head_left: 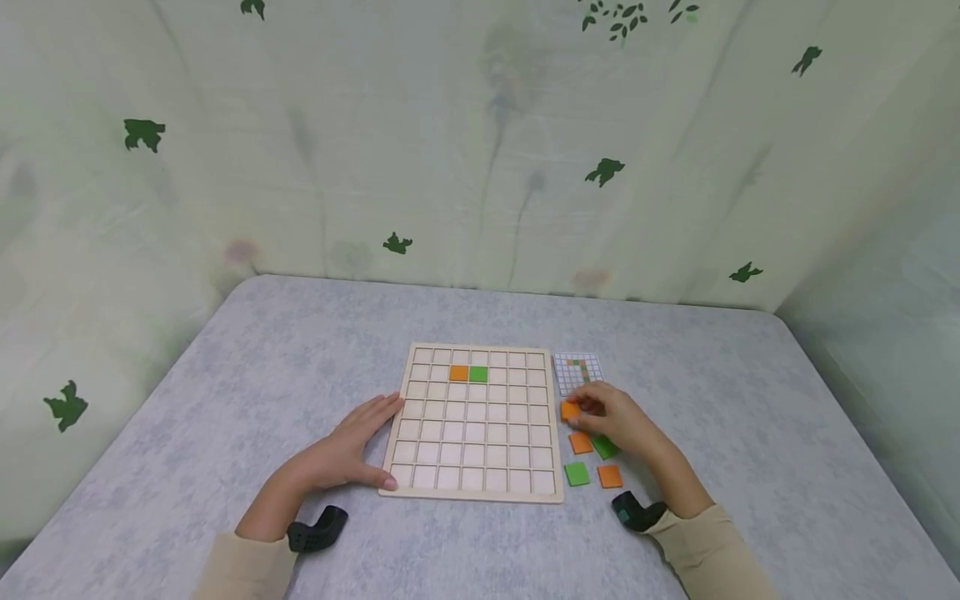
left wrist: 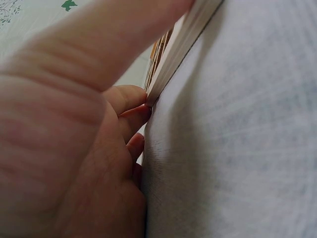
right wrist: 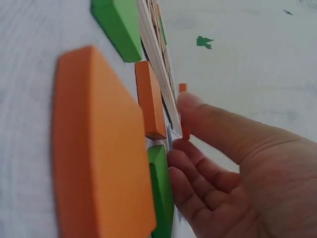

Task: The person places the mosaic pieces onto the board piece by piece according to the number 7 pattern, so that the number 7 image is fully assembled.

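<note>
A wooden grid board (head_left: 471, 498) lies on the table with an orange tile (head_left: 458, 373) and a green tile (head_left: 477, 373) side by side in its second row from the far side. My left hand (head_left: 345, 450) rests at the board's left edge, thumb by the near corner and fingers spread along the side; the left wrist view shows fingertips against the wooden edge (left wrist: 171, 59). Beyond the board's right side, my right hand (head_left: 621, 419) pinches another orange tile (head_left: 569, 411) between thumb and fingers. In the right wrist view the thumb covers part of that tile (right wrist: 186, 133).
Right of the board lie two loose orange tiles (head_left: 610, 476) and two green tiles (head_left: 577, 474), one green partly under my right hand. A small pattern card (head_left: 572, 377) with coloured squares sits by the board's far right. Patterned curtains (head_left: 450, 167) surround the table (head_left: 337, 333).
</note>
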A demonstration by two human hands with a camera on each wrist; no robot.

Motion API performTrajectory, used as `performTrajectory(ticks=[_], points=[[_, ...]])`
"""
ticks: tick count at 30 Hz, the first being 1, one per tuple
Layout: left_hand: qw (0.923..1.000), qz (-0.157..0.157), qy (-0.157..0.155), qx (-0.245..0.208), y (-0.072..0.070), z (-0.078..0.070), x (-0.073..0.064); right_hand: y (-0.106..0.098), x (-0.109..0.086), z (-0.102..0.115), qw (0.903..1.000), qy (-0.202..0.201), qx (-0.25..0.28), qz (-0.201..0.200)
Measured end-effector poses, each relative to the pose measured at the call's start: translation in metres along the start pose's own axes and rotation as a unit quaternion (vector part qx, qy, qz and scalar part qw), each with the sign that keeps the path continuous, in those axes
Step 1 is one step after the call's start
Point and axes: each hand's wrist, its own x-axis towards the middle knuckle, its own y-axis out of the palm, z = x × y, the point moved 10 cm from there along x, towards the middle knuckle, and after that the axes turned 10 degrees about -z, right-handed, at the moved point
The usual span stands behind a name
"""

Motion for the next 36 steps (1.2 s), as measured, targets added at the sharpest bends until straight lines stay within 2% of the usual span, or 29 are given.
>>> performTrajectory(ticks=[5,10,13,19,26,31,36], points=[[1.0,0.001,-0.003,0.0,0.0,0.0,-0.001,-0.006,0.003,0.009,0.9999,0.003,0.0,-0.011],[1.0,0.002,-0.007,0.004,-0.001,0.001,0.0,-0.014,0.012,0.036,0.9977,-0.058,-0.005,-0.036],[1.0,0.0,-0.007,0.003,-0.002,0.001,0.0,-0.015,0.019,0.053,0.9958,-0.081,0.007,-0.042],[1.0,-0.001,-0.006,0.0,-0.001,0.001,-0.001,-0.006,0.038,0.074,0.9945,-0.084,0.051,-0.038],[1.0,0.001,-0.008,0.002,0.0,0.002,0.0,0.013,0.06,0.094,0.9897,-0.094,0.1,-0.041],[0.9999,0.003,-0.01,0.002,0.001,0.003,0.001,0.029,0.07,0.091,0.9858,-0.078,0.14,-0.049],[1.0,0.002,-0.009,0.003,0.002,0.003,0.001,0.044,0.077,0.068,0.986,-0.037,0.149,-0.065]])
